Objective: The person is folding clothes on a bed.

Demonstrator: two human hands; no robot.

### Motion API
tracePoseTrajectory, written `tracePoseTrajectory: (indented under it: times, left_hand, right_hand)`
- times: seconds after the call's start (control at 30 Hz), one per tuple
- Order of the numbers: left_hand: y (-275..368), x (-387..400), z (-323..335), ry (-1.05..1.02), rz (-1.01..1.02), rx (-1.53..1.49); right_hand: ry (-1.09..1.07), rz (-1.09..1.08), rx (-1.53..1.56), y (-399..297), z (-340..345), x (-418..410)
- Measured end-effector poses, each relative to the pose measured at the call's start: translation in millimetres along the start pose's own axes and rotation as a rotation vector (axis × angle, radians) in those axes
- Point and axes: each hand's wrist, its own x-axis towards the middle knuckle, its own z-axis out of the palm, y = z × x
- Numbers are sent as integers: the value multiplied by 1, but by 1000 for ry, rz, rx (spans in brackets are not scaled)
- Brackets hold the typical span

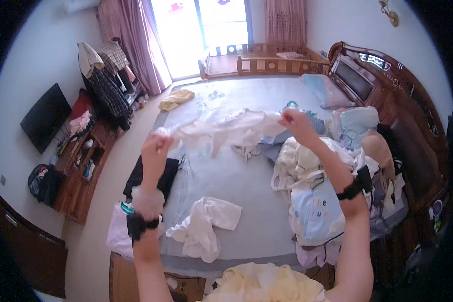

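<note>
A thin, whitish garment [226, 130] is stretched in the air above the bed between my two raised hands. My left hand [156, 145] pinches its left end, and my right hand [294, 122] pinches its right end. The cloth is blurred, so its exact kind cannot be told. Below it, a crumpled white garment [209, 226] lies on the grey bed sheet [256, 211]. Beyond my left forearm are folded black clothes [170, 173] at the bed's edge. Under my right forearm lies a pile of clothes with a light blue printed garment [315, 211] on it.
A yellow cloth [176, 99] lies at the bed's far left corner. A pillow [326, 90] rests by the wooden headboard [396, 98]. At the left stand a wooden TV cabinet [75, 181] and a clothes rack with garments. A lilac garment [117, 230] lies at the near left edge.
</note>
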Motion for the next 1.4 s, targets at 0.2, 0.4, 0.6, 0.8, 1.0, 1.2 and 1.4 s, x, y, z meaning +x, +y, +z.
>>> tracePoseTrajectory:
  times: [0.2,0.4,0.6,0.8,1.0,1.2,1.4]
  left_hand:
    - [-5,-208,20,-260,-201,-75]
    - [-16,-377,32,-438,-431,-14]
    - [21,-390,7,-535,-551,10]
    - [21,-411,1,-1005,-367,90]
    - [11,-408,-1,-1109,-565,-58]
    - [5,-346,1,-407,-877,402]
    - [-60,-413,30,-54,-1044,-90]
  right_hand:
    - [-302,122,39,27,58,-189]
    - [-549,154,-58,33,124,-347]
    - [-738,267,-57,10,118,-396]
    - [-950,277,9,12,117,-425]
    - [-1046,496,229,22,109,-388]
    - [-462,513,-194,64,115,-351]
    - [-346,385,-599,58,166,-349]
